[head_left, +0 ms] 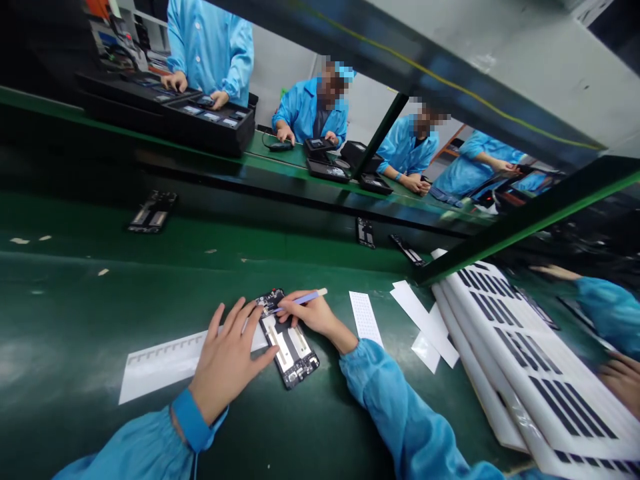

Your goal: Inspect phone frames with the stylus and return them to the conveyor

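An opened phone body (286,340) lies on the green bench in front of me, its circuit board bared at the top and pale strips along the middle. My right hand (309,313) grips a slim lavender stick (305,298) like a pen, its lower end at the circuit board; the stick's exact kind is unclear. Spread fingers of my left hand (227,357) rest along the phone's left edge, holding nothing. Under that hand runs a white strip sheet (165,363) with a row of small grey tabs, partly covered by the hand.
To the right lie a dotted label sheet (365,317), white paper strips (425,323) and stacked sheets of black strips (525,347). More phone bodies (153,212) lie farther back. A green post (530,217) slants at right. Co-workers (210,47) sit or stand beyond; another's sleeve (613,317) is at right.
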Action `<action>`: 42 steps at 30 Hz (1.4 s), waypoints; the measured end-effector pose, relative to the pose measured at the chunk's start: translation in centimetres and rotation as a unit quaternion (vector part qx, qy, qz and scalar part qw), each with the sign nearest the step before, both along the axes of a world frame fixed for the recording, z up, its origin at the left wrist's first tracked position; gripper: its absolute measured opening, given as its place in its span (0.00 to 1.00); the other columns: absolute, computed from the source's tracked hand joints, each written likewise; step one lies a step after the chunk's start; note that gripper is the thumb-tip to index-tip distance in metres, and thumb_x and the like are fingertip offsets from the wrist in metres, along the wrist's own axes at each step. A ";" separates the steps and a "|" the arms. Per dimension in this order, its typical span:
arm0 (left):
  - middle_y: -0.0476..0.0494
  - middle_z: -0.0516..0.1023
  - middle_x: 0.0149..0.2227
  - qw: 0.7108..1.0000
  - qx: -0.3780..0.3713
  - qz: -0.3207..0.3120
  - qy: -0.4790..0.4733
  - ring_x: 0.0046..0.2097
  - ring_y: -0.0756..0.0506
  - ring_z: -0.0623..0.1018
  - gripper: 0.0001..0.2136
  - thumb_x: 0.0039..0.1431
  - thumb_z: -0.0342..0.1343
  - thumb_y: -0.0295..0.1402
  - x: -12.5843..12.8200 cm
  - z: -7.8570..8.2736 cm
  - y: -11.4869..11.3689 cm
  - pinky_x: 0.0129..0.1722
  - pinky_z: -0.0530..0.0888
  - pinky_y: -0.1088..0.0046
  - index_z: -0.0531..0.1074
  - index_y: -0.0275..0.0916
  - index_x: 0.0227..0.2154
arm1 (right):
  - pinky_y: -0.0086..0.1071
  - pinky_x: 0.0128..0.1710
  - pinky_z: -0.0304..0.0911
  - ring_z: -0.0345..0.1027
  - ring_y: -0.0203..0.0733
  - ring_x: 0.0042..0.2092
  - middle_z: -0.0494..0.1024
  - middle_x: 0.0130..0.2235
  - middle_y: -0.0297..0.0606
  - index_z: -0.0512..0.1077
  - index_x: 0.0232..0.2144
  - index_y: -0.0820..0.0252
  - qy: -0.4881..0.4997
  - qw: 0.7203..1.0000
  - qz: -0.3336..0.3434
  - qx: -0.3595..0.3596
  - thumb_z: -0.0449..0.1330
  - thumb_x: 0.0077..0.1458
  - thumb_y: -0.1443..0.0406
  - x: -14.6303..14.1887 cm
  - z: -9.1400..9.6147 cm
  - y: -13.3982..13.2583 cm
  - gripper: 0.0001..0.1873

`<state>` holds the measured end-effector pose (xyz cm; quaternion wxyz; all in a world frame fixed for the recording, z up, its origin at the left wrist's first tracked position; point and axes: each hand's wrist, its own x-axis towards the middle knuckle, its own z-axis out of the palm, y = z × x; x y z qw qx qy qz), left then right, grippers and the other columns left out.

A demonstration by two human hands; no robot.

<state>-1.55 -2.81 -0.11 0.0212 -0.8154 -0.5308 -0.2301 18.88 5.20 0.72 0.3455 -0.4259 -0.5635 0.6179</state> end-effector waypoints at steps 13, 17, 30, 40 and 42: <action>0.42 0.63 0.64 1.000 0.021 0.000 0.015 0.64 0.33 0.61 0.27 0.62 0.49 0.49 0.1 2.8 -2.3 0.65 0.54 0.50 0.65 0.39 0.60 | 0.28 0.22 0.70 0.72 0.37 0.22 0.78 0.24 0.37 0.72 0.29 0.61 0.049 0.973 -0.205 0.092 0.66 0.49 0.47 -2.6 2.3 -2.0 0.22; 0.39 0.70 0.57 0.998 0.063 0.021 0.006 0.62 0.37 0.64 0.19 0.64 0.49 0.40 -4.1 3.1 -3.8 0.65 0.54 0.52 0.68 0.38 0.54 | 0.30 0.26 0.73 0.75 0.40 0.25 0.79 0.25 0.38 0.74 0.30 0.62 0.044 0.996 -0.066 0.028 0.69 0.45 0.50 -7.2 2.6 -4.4 0.21; 0.35 0.69 0.56 0.996 -0.003 0.080 0.031 0.62 0.37 0.64 0.17 0.63 0.45 0.34 -10.7 0.5 -2.9 0.62 0.60 0.52 0.68 0.37 0.52 | 0.31 0.31 0.72 0.76 0.40 0.28 0.79 0.26 0.39 0.77 0.29 0.64 -0.011 1.000 0.001 0.004 0.68 0.46 0.56 -10.9 0.7 -4.7 0.16; 0.33 0.69 0.56 0.996 -0.004 0.083 0.041 0.62 0.36 0.64 0.17 0.63 0.45 0.34 -10.8 0.1 -2.8 0.62 0.60 0.52 0.69 0.36 0.51 | 0.31 0.31 0.70 0.75 0.40 0.28 0.81 0.28 0.41 0.79 0.34 0.65 -0.030 0.999 0.028 0.007 0.68 0.48 0.56 -11.0 0.1 -4.4 0.17; 0.33 0.69 0.56 0.996 -0.003 0.082 0.040 0.62 0.36 0.65 0.17 0.63 0.45 0.34 -10.8 0.2 -2.8 0.62 0.60 0.52 0.69 0.36 0.51 | 0.32 0.31 0.70 0.75 0.41 0.28 0.81 0.27 0.42 0.79 0.34 0.65 -0.025 0.999 0.021 0.006 0.69 0.46 0.55 -11.0 0.1 -4.4 0.19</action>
